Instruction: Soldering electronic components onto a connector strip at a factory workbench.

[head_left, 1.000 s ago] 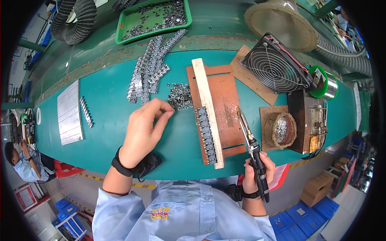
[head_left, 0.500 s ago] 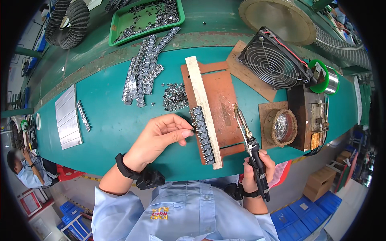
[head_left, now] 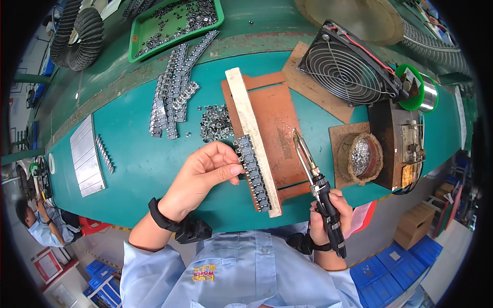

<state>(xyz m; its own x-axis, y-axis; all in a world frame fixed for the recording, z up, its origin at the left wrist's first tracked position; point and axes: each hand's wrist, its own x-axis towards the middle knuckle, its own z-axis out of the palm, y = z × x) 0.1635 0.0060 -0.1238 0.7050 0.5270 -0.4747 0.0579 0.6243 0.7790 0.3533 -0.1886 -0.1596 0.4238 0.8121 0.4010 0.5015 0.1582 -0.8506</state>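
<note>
My right hand (head_left: 331,218) grips a black-handled soldering iron (head_left: 322,190), its metal tip resting over or just above the reddish-brown board (head_left: 280,118). Thumb and forefinger of my left hand (head_left: 208,172) are pinched at the left edge of a strip of small dark circuit boards (head_left: 253,174). Whatever sits between those fingertips is too small to make out. The strip lies along a pale wooden bar (head_left: 249,113) on the brown board. A pile of small metal parts (head_left: 215,123) lies beyond my left hand.
Several more board strips (head_left: 172,97) lie at the back left, before a green tray (head_left: 177,25) of small parts. Flat metal plates (head_left: 86,156) are at the far left. On the right stand a fan (head_left: 344,69), a round solder pot (head_left: 363,158) and a solder wire spool (head_left: 418,92).
The whole view has shifted slightly. My left hand keeps its pinch at the strip's edge, and my right hand still holds the soldering iron in nearly the same place.
</note>
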